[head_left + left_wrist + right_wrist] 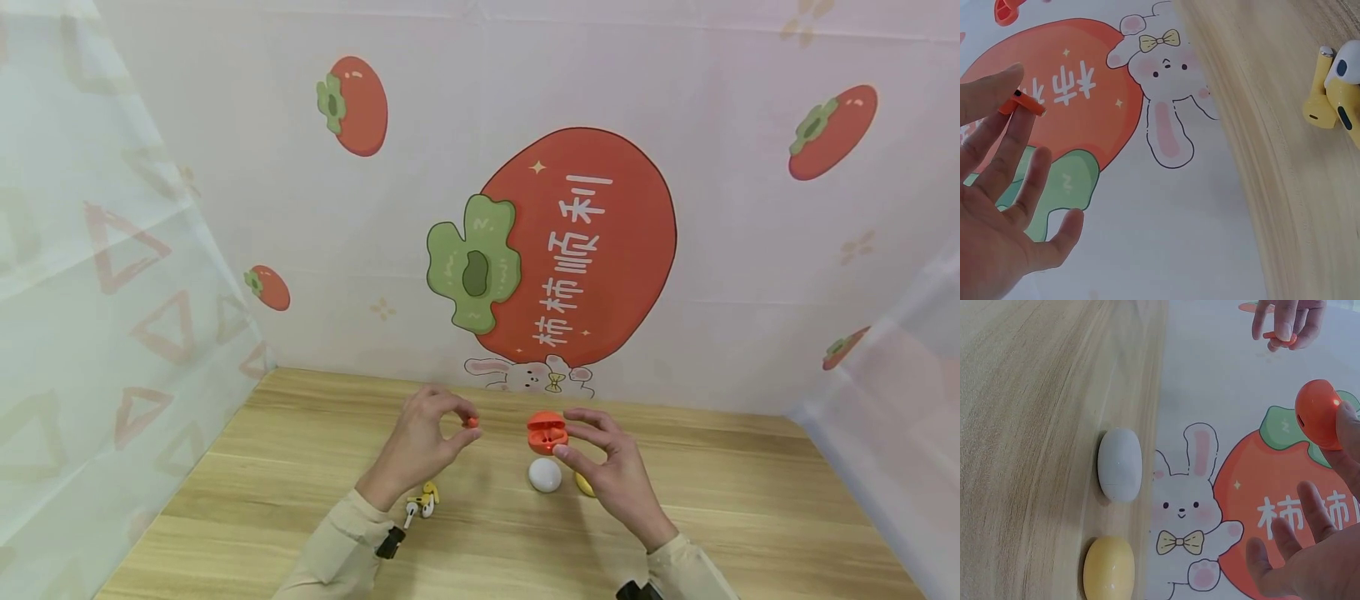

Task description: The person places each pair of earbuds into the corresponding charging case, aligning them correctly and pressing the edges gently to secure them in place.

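Note:
Thumb and fingertips of my left hand [420, 442] pinch a small orange earbud [1030, 104], its stem sticking out past the fingers in the left wrist view. To the right of it, my right hand [617, 477] holds an orange earbud case [546, 447] by its side between thumb and fingers. The case's lid is flipped up, and its orange inside faces the head camera. Both hands are raised above the table, with a gap between the earbud and the case. In the right wrist view the rounded outer shell of the case [1316, 412] shows.
Below the orange case, a white case [545, 475] and a yellow case [1110, 569] lie on the wooden table [750, 500]. Yellow earbuds [1320, 112] and white earbuds [412, 510] lie bunched by the left forearm. A printed cloth wall [720, 333] rises behind the table.

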Demonstrator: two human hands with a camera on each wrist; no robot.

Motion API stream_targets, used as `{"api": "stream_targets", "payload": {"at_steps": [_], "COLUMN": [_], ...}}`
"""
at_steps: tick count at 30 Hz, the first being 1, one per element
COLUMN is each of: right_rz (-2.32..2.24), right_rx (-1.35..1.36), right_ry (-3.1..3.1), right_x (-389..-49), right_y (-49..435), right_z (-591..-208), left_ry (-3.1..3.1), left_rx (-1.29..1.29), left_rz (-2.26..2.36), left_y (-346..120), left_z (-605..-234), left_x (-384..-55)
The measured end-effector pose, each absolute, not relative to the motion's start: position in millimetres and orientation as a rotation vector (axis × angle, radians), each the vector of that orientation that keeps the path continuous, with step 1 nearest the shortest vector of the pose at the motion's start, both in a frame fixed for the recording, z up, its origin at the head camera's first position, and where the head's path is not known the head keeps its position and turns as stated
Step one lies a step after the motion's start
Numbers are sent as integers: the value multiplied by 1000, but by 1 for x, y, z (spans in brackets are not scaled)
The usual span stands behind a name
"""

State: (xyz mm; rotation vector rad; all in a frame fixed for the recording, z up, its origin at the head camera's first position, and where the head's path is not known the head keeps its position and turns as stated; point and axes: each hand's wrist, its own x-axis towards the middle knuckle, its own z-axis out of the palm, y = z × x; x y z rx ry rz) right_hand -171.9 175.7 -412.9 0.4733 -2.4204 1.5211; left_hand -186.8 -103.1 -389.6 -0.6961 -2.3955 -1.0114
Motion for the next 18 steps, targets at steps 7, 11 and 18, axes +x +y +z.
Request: {"api": "stream_targets", "payload": {"at_steps": [7, 11, 18], "right_rz": [1502, 1512, 1534], "right_rx": [472, 477, 485], "right_ry": [-2428, -2424, -2422], "right_x": [-172, -172, -171], "right_y": [176, 175, 175], "right_z": [-414, -414, -414], "left_ry": [-2415, -2393, -2333], "left_rx": [-666, -688, -733], "left_rz": [-1027, -1029, -1065], "left_y": [-102, -102, -104], "left_z": [-388, -388, -392], "left_x": [-186, -187, -190]}}
